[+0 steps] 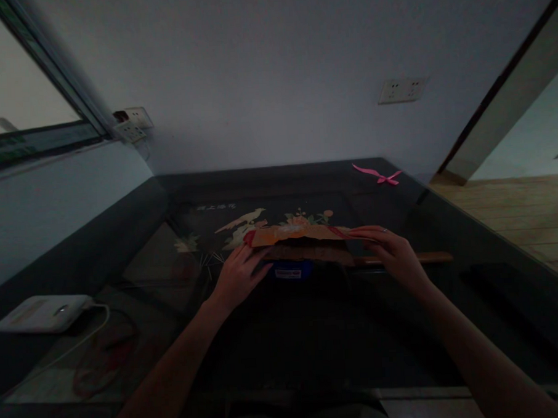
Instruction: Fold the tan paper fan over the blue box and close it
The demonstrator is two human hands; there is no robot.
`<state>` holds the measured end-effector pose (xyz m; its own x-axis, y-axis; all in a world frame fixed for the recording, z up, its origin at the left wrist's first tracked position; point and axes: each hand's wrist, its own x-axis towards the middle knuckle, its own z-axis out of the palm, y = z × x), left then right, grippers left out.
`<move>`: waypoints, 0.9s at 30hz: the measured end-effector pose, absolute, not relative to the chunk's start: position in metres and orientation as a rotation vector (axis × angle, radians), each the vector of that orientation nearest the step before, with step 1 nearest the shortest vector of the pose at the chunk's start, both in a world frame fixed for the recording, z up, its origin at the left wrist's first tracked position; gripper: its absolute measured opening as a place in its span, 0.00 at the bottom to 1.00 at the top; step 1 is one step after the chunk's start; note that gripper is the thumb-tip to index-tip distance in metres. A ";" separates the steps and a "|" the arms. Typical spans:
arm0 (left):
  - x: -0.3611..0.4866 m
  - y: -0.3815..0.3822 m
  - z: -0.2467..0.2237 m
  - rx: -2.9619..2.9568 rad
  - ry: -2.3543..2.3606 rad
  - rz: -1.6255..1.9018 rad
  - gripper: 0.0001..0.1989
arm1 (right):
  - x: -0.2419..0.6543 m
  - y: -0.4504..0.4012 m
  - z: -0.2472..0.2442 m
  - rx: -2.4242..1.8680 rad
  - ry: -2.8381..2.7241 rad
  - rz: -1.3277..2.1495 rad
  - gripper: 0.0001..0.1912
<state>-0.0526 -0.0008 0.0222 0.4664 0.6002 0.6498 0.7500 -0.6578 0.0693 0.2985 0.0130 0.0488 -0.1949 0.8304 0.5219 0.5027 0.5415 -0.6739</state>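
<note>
A brown paper bag [303, 232] with red and orange patches along its upper edge lies at the middle of the dark table, its mouth gaping toward me. My left hand [238, 275] grips the left end of that edge, the thumb pointing inward. At the other end, my right hand [392, 250] pinches the paper between thumb and fingers. Just below the bag's mouth is a blue thing [294, 270] with a white label; its kind is too dark to tell. A brown wooden stick-like piece [429, 258] extends right, past my right hand.
A pink ribbon [386, 178] lies at the table's far right corner. To the left sits a white device [45, 313] with a cable [88, 337]. A dark flat object [518, 303] lies at right. Wall sockets [402, 90] are above the glossy, flower-printed table [268, 178].
</note>
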 end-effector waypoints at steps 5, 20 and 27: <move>-0.057 0.002 0.023 -2.510 -1.128 -0.997 0.17 | 0.298 0.013 0.050 -1.092 -1.860 0.449 0.15; -0.054 0.000 0.030 -2.542 -1.012 -1.115 0.08 | 0.298 0.012 0.048 -1.093 -1.817 0.438 0.13; -0.057 0.004 0.028 -2.624 -1.087 -1.029 0.14 | 0.299 0.010 0.050 -1.119 -1.752 0.401 0.12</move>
<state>-0.0575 0.0042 0.0284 0.5108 0.5821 0.6327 0.6641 -0.7345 0.1396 0.2988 0.0100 0.0503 -0.0951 0.8267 0.5545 0.5029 0.5206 -0.6899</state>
